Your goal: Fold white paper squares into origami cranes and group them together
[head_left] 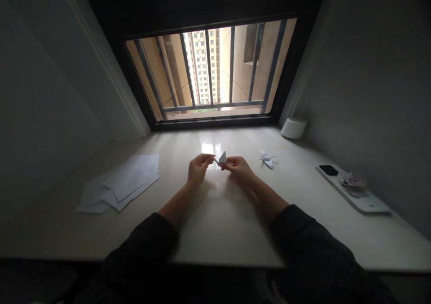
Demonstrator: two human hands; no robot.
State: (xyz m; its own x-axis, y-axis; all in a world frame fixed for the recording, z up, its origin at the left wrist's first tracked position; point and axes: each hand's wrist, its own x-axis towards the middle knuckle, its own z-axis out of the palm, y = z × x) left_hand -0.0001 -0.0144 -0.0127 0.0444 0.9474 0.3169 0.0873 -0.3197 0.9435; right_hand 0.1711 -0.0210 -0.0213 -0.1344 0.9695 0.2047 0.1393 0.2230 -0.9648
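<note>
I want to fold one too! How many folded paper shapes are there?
2: one paper shape held between the left hand and right hand, one paper shape on the table to their right. More could be hidden.

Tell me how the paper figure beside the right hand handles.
The paper figure looks thin, so probably light and easily crushed. Its narrow points likely bend at a touch, and a push may slide it over the glossy tabletop.

My fingers hide part of the folded white paper (222,158), so I cannot see all its shape between my left hand (198,169) and my right hand (239,169). The paper figure (267,159) on the table (222,232) is too small for telling its folds. The round sticker (352,179) on the phone (365,200) is also too small to read. My dark sleeves (141,245) are cut off by the lower edge of the view.
</note>
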